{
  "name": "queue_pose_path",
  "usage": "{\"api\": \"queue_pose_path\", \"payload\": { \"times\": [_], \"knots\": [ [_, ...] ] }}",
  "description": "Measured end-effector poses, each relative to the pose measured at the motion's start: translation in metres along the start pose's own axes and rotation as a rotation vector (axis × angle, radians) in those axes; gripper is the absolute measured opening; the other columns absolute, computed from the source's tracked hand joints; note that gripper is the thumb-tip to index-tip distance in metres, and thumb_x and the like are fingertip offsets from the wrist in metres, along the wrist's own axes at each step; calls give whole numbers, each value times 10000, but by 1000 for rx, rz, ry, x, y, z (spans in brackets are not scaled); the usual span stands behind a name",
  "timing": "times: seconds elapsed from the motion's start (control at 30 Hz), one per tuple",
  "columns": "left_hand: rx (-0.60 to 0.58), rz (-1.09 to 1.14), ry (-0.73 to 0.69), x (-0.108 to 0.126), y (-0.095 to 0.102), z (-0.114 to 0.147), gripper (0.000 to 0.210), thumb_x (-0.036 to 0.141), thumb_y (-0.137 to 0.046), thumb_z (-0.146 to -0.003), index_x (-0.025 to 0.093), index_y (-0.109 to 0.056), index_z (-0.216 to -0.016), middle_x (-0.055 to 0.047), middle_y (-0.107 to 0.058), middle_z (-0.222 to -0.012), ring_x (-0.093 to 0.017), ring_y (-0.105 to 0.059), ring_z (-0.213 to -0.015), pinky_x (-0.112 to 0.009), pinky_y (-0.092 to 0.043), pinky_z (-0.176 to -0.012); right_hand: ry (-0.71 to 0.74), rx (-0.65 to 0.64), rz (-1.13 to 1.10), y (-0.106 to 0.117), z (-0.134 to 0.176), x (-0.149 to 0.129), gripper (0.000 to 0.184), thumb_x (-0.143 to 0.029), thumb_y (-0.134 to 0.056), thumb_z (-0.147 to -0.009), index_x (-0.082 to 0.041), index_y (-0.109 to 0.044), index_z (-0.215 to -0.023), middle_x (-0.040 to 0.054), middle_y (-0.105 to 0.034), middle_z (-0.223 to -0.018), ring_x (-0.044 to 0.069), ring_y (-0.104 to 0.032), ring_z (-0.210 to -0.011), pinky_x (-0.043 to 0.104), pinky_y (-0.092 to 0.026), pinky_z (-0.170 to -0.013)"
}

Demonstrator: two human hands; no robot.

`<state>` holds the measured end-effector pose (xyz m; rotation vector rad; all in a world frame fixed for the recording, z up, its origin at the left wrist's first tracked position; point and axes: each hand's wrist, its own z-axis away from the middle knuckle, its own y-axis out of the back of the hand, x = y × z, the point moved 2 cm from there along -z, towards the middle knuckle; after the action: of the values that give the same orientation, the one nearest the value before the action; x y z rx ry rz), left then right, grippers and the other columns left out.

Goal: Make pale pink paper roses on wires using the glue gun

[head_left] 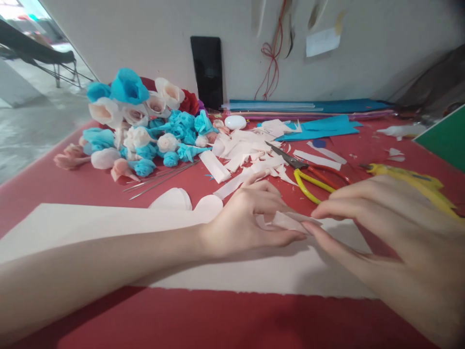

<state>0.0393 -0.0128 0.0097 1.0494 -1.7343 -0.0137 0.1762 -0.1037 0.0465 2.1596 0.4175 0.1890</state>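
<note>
Between my two hands is a small folded piece of pale pink paper (288, 221). My left hand (247, 220) closes on its left part, the thumb below and the fingers curled above. With thumb and forefinger, my right hand (395, 237) pinches its right end. Both hands are over a wide pale paper sheet (174, 271) that lies flat on the red table (203, 317). Just beyond my left wrist rest rounded paper petals (172, 199). Scissors with red and yellow handles (308, 169) lie partly open past my fingers.
Blue, white and pink paper flowers (178, 126) are heaped at the back left, with thin wires (163, 182) in front. Pale paper scraps (240, 150) cover the middle. A yellow glue gun (410, 177) lies right. A black phone (207, 71) leans on the wall.
</note>
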Motion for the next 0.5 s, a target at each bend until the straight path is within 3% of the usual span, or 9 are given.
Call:
{"api": "queue_pose_path", "payload": {
  "times": [0.13, 0.27, 0.5],
  "knots": [
    [4, 60, -6, -1, -1, 0, 148, 181, -712, -706, 69, -730, -801, -54, -685, -650, -132, -507, -651, -296, -456, -720, 101, -29, 17, -1, 3, -1, 74, -147, -489, -884, -168, -521, -821, 47, -546, -760, 205, -475, -718, 362, -319, -630],
    [10, 95, 28, -3, -1, 1, 150, 189, -703, -715, 73, -736, -805, -63, -689, -655, -139, -510, -663, -290, -454, -695, 183, 25, -21, 1, 4, -3, 86, -75, -566, -835, -159, -553, -850, 22, -556, -760, 185, -490, -711, 355, -337, -632],
    [-26, 75, 140, -4, 3, 0, 184, 241, -725, -702, 119, -736, -839, -53, -703, -741, -156, -558, -729, -330, -437, -802, -139, -21, -156, 4, 3, 8, 99, -184, -456, -891, -198, -541, -939, 24, -558, -947, 176, -533, -883, 297, -390, -757]
  ]
}}
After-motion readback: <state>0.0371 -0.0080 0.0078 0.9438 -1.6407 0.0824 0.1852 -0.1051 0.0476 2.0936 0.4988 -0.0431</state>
